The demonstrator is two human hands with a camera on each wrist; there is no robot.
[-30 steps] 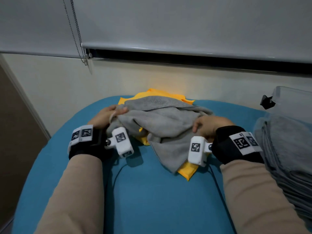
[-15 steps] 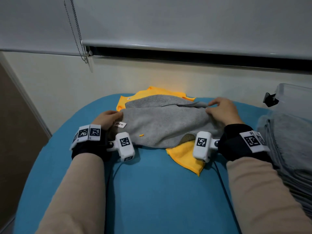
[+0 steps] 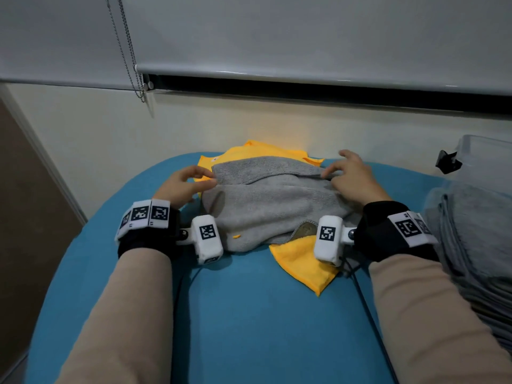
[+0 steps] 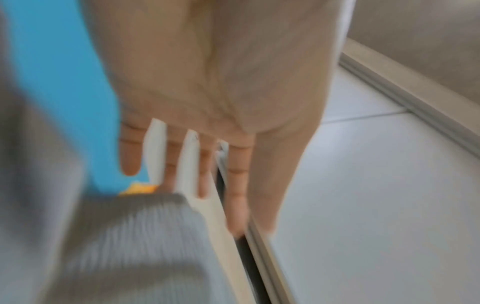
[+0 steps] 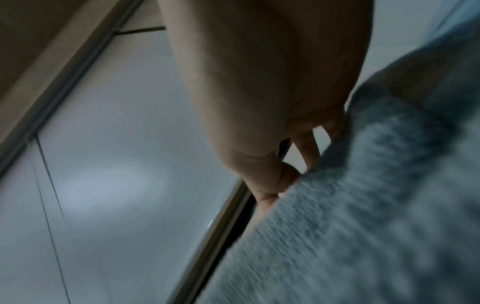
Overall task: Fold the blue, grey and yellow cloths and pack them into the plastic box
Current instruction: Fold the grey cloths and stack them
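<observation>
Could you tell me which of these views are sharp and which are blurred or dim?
Head view: sharp and evenly lit, wide-angle bending at the edges; soft grey towelling cloth and both hands clear. Left wrist view: bright but motion-smeared, left hand and cloth streaked. Right wrist view: dim and blurred, right hand in shadow, cloth texture smeared.

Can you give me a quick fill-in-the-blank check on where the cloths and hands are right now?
1. The grey cloth lies on top of the ____ cloth.
2. Both cloths rest on a ____ surface.
3. The right hand pinches the far ____ corner of the grey cloth.
4. The left hand is at the grey cloth's far ____ corner.

Missing words: yellow; blue; right; left
</observation>
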